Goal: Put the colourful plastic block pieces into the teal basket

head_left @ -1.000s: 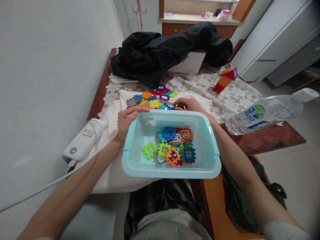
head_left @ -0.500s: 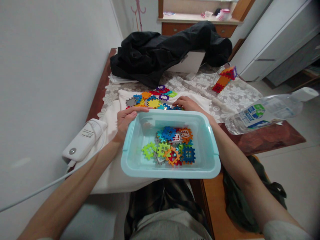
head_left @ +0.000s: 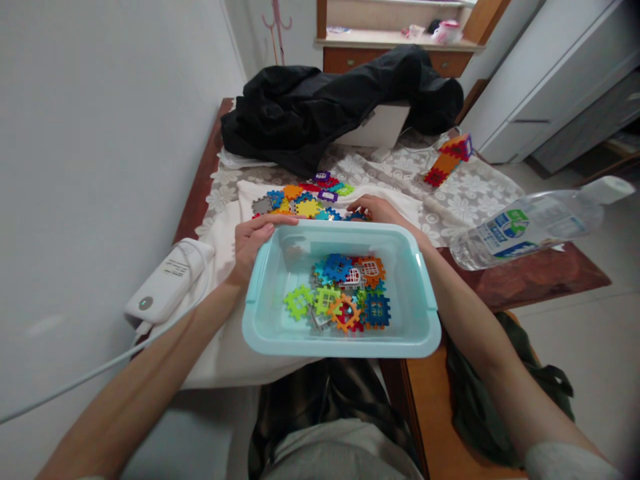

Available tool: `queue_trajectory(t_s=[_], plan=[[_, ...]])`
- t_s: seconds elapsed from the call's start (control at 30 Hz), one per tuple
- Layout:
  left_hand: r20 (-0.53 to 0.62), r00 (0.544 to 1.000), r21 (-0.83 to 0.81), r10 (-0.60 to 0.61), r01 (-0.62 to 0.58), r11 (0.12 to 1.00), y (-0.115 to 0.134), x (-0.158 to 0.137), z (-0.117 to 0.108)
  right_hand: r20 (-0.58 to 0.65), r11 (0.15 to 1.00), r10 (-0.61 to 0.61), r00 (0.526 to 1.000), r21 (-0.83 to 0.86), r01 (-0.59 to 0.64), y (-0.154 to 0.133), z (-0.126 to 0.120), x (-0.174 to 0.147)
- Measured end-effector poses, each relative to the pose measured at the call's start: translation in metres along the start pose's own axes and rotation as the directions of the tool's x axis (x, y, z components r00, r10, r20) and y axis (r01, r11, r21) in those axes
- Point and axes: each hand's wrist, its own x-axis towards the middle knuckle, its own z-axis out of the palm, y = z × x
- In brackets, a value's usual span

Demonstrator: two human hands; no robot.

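A light-blue plastic bin (head_left: 265, 343) fills the middle of the view, holding several colored interlocking building tiles (head_left: 345, 293). My left hand (head_left: 253, 243) grips its far left corner, with the fingers lying along the rim. Behind the bin, a pile of more tiles (head_left: 306, 208) is spread on a white cloth (head_left: 220, 230). My right hand (head_left: 377, 210) reaches past the bin's right side to the near right part of that pile. Its fingers arch over dark-blue tiles, slightly apart; the bin's far rim partly hides what lies beneath them.
A clear plastic bottle (head_left: 530, 227) stands at the right. An orange and red tile structure (head_left: 447, 161) sits on the patterned tablecloth (head_left: 495, 183). Black clothing (head_left: 300, 100) lies across the back, partly over a white box (head_left: 380, 127). A white power strip (head_left: 167, 277) with its cord is at left.
The right hand's fingers have shifted very slightly over the tiles. The bin and left hand look the same.
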Motion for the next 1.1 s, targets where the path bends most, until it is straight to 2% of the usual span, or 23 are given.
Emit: queue_trajectory(t_s=[0.13, 0.33, 0.47, 0.6, 0.77, 0.83, 0.93, 1.0, 1.1], plan=[[0.012, 1.0, -0.023, -0.003, 0.004, 1.0, -0.002, 0.0, -0.001, -0.04, 0.995, -0.014, 0.999, 0.1, 0.018, -0.003, -0.001, 0.001], [-0.004, 1.0, -0.003, -0.005, 0.005, 1.0, -0.001, 0.0, 0.0, -0.085, 0.987, 0.033, 0.996, 0.16, -0.019, -0.005, 0.0, 0.0], [0.007, 1.0, -0.022, -0.017, 0.017, 1.0, 0.0, 0.0, 0.0, -0.07, 0.957, 0.013, 0.997, 0.289, 0.008, -0.015, -0.004, -0.003], [0.0, 1.0, -0.029, -0.024, 0.024, 0.999, 0.0, -0.001, 0.0, -0.023, 0.913, 0.03, 0.999, 0.407, -0.018, -0.026, -0.007, -0.007], [0.015, 1.0, -0.025, -0.008, 0.009, 1.0, -0.003, 0.0, -0.001, -0.019, 0.912, 0.01, 1.0, 0.411, -0.002, -0.024, -0.009, -0.007], [0.018, 1.0, -0.015, 0.005, -0.005, 1.0, -0.004, 0.0, -0.002, -0.053, 0.941, 0.014, 0.998, 0.34, 0.005, -0.02, -0.008, -0.005], [0.013, 1.0, -0.005, 0.003, -0.003, 1.0, -0.005, 0.001, -0.003, -0.177, 0.959, 0.029, 0.984, 0.281, 0.023, -0.015, -0.006, -0.002], [0.011, 1.0, -0.003, -0.003, 0.003, 1.0, -0.005, 0.001, -0.003, -0.269, 0.941, 0.077, 0.96, 0.338, 0.019, -0.012, -0.006, 0.0], [0.007, 1.0, -0.006, -0.001, 0.001, 1.0, -0.005, 0.001, -0.002, -0.348, 0.861, 0.2, 0.916, 0.508, 0.005, -0.008, -0.006, 0.002]])
